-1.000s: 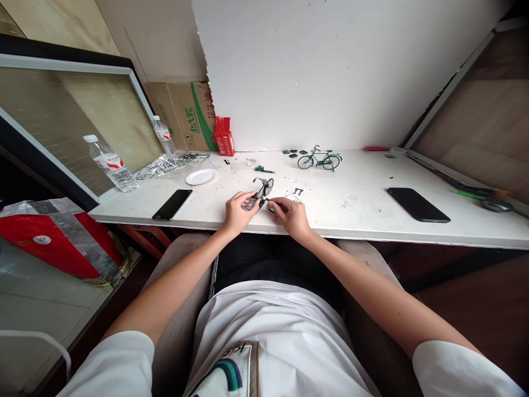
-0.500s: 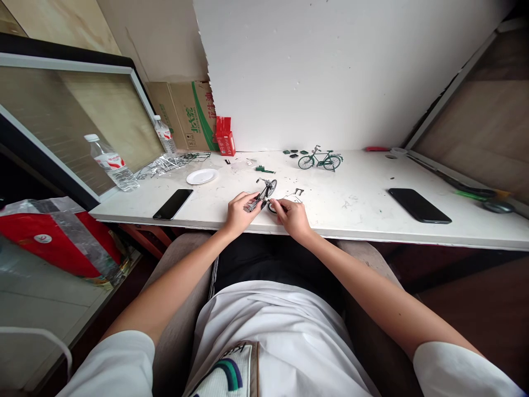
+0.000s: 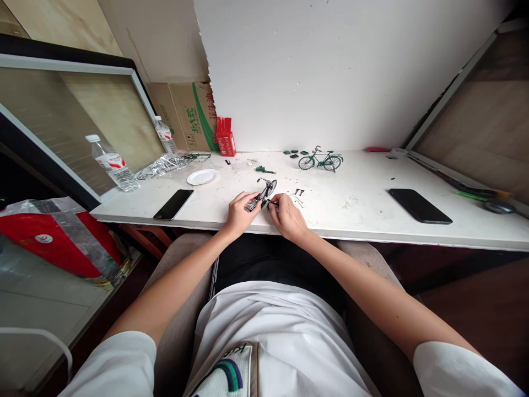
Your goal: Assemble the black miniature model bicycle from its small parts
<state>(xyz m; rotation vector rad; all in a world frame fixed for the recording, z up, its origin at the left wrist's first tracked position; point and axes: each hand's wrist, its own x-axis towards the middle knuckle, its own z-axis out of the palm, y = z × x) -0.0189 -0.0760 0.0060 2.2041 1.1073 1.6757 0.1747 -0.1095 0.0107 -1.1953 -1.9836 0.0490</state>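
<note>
Near the table's front edge, my left hand [image 3: 241,214] pinches a small black model bicycle [image 3: 267,190], whose spoked wheel points away from me. My right hand [image 3: 288,216] is closed at the bicycle's near right end, its fingertips round a small dark part that they largely hide. Both hands are almost touching. Small black pieces [image 3: 300,192] lie just beyond my right hand. A finished-looking green model bicycle [image 3: 320,160] stands upright further back, and a green part [image 3: 264,170] lies to its left.
A white plate [image 3: 202,176] and a phone [image 3: 173,204] lie to the left, with bottles [image 3: 113,164] and clear wrapping behind. Another phone [image 3: 420,205] lies on the right. A red box [image 3: 225,137] stands at the back of the white table [image 3: 355,226].
My right hand has turned and shifted slightly left, its fingers now more curled together. The wheel that showed beside its fingertips is no longer clearly visible. My left hand has barely moved.
</note>
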